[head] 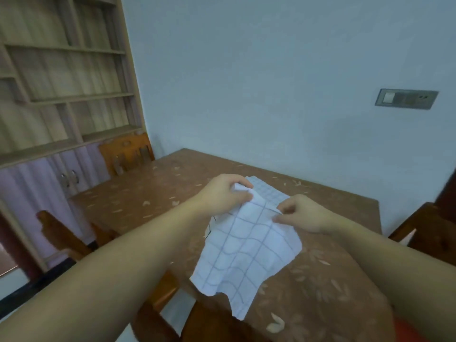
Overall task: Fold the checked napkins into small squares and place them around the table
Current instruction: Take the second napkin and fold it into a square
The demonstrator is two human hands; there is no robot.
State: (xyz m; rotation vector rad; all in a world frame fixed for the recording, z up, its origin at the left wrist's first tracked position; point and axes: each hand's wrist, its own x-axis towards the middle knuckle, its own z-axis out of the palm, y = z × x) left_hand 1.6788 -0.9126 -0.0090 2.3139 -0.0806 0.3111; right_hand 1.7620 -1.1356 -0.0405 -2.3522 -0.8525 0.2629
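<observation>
Both hands are raised over the middle of the table (148, 193).

- **Left hand** (222, 193): fingers curled round a bunched far corner of a checked napkin (246, 250).
- **Right hand** (303, 213): pinches the same far edge between thumb and forefinger, a little nearer and to the right.
- The two grips sit close together, so the edge puckers between them.

**Napkin:** white with a thin blue grid, opened out. It hangs from the two grips and slopes down toward the near side of the table. I cannot tell whether its lower part rests on the table or hangs clear. My reading is that it is held by the top edge so its own weight draws it flat and the corners can be found before a first fold. No fold shows in it yet.

**Beyond the hands:** a second checked cloth (267, 187) lies flat on the table, partly hidden by the fingers. It is probably stock waiting its turn. I cannot make out how many layers it has.

**Seating:** a wooden chair (125, 149) is tucked in at the far left corner, and others stand at the left and right sides. These are likely the places the folded squares are meant for. I can see no folded square set out anywhere.
</observation>
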